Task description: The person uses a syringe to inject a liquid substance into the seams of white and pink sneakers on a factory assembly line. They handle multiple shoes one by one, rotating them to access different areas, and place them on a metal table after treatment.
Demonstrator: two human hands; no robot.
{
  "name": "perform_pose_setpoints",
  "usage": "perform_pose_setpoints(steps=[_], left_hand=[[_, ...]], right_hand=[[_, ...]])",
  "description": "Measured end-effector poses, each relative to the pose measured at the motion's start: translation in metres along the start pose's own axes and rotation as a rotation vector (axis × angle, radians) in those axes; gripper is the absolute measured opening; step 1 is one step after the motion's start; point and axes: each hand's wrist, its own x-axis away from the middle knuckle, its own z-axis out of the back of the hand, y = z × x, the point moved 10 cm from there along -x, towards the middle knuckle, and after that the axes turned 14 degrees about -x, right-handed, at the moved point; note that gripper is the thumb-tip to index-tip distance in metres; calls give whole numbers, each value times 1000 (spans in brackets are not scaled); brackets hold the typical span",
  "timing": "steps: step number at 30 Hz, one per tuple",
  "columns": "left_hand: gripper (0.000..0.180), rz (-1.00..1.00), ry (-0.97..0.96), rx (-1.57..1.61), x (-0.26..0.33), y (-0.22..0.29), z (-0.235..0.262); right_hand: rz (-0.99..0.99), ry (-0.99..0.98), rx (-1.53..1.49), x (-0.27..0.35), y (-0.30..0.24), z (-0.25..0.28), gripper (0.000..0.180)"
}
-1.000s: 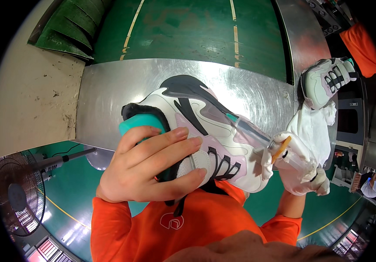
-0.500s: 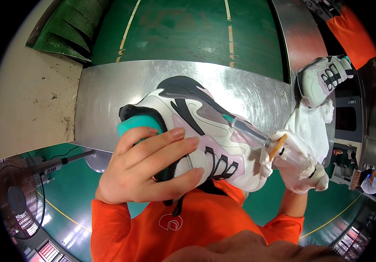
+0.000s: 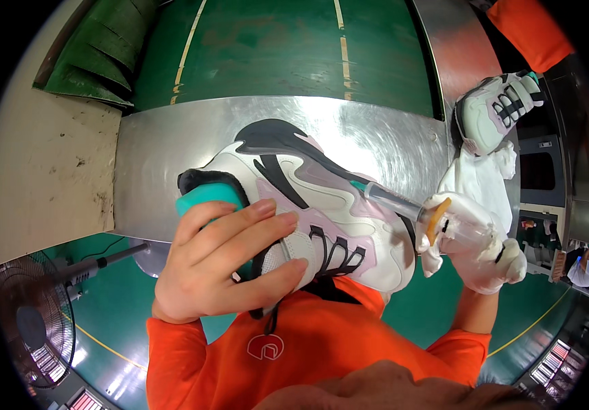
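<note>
A white, lilac and black sneaker (image 3: pixel 284 181) is tilted over the steel worktop, its dark sole turned away from me. A teal block (image 3: pixel 209 198) fills its collar. My left hand (image 3: pixel 229 263) is closed over the collar and tongue, fingers across the upper beside the black laces. My right hand (image 3: pixel 472 239), in a white glove or cloth wrap, grips a clear syringe-like tube (image 3: pixel 393 199) with a teal tip. That tip is at the seam between upper and sole; whether it touches cannot be made out. A yellow-orange band or strip (image 3: pixel 438 220) lies across the tube by my fingers.
Another such sneaker (image 3: pixel 492 116) sits at the right of the steel worktop (image 3: pixel 165 157), with white cloth (image 3: pixel 482 181) below it. A green conveyor belt (image 3: pixel 267 55) lies beyond. A fan (image 3: pixel 31 328) stands at lower left, and an orange sleeve (image 3: pixel 530 31) shows at upper right.
My right hand has moved right, away from the shoe's toe, which shows more fully. The tube's tip stays by the sole seam. My left hand keeps its hold.
</note>
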Motion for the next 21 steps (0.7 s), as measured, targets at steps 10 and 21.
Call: perform_pose_setpoints(steps=[10,21], left_hand=[[20,29,-8,-14,-1,1,0],[23,-17,-38,-69,1,4,0]], right_hand=[[-39,155,100,14,-15,-9,123],[21,237,81,49,-14,6,123]])
